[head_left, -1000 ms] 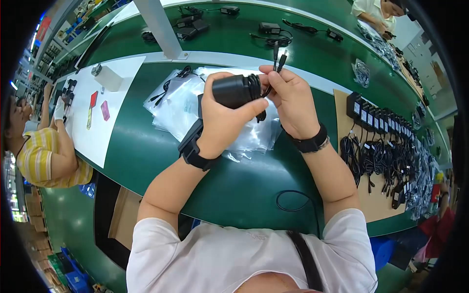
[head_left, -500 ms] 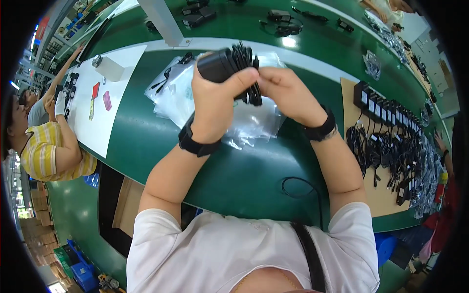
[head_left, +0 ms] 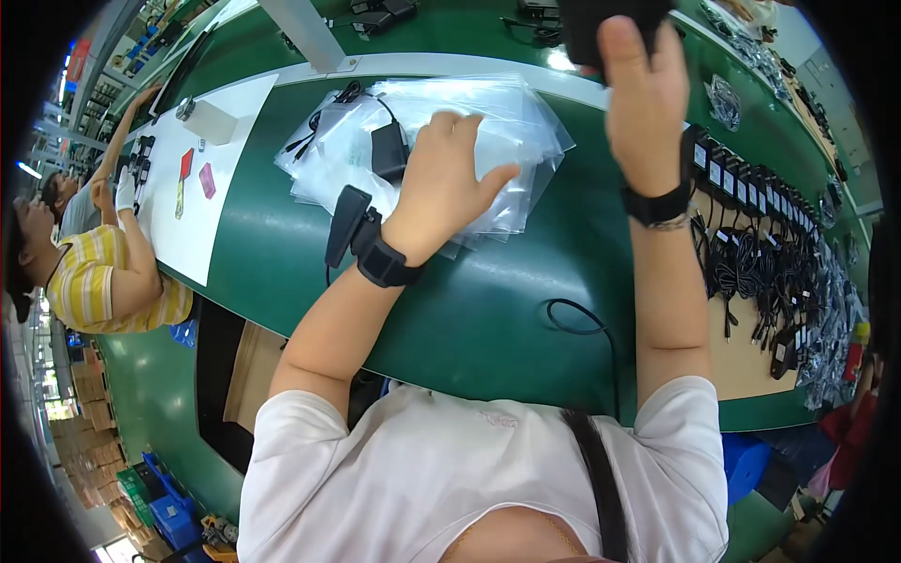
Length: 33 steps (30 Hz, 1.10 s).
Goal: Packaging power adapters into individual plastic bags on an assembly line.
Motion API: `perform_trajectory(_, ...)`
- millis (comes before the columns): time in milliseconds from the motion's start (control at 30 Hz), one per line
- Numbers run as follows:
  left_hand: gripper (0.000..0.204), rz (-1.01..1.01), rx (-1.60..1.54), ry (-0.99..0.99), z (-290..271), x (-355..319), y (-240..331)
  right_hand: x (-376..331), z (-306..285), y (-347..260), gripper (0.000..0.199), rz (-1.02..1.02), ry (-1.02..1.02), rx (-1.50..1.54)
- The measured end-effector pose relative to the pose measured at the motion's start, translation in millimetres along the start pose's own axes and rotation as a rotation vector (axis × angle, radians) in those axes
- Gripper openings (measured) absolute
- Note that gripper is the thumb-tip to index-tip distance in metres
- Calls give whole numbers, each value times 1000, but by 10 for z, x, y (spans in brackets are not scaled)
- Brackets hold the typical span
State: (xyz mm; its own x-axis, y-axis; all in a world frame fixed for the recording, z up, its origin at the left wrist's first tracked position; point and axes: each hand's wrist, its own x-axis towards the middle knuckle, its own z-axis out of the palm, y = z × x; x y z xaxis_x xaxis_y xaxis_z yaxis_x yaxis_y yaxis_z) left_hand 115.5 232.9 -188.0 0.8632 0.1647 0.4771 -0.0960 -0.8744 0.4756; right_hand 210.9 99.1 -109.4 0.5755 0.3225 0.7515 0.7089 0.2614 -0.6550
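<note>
My left hand [head_left: 448,174] hovers over a fanned stack of clear plastic bags [head_left: 497,103], fingers apart and nothing in it. Beside it, a black power adapter [head_left: 388,153] with its thin cord lies on the bags. My right hand [head_left: 648,113] is raised at the upper right, closed on a black power adapter [head_left: 584,36]. That adapter is smeared by motion and partly cut off by the picture's top edge; its cord cannot be made out. Both wrists wear black straps, and a black block sits by the left one.
At right, rows of black adapters [head_left: 741,183] with bundled cords lie on a brown board [head_left: 741,361]. A metal post [head_left: 305,33] stands at the far edge. A white bottle [head_left: 208,124] rests on a white sheet at left, near a person in yellow stripes [head_left: 89,281].
Both hands held the corded adapter together earlier. My left hand has let go and opened, lowering over the bags. My right hand has carried the adapter up and right.
</note>
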Motion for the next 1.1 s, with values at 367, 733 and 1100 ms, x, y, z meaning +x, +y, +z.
perform_trajectory(367, 21, -189, 183, -257, 373, -99, -34, 149, -514, -77, 35, -71, 219, 13)
perform_trajectory(733, 43, -134, 289, -185, 489, -49, 246, 155, -375, 244, 53, -157, 228, -81)
perform_trajectory(1100, 22, -625, -332, -338, 14, -3, -190, 205, -433, 37, 51, -165, 244, -55)
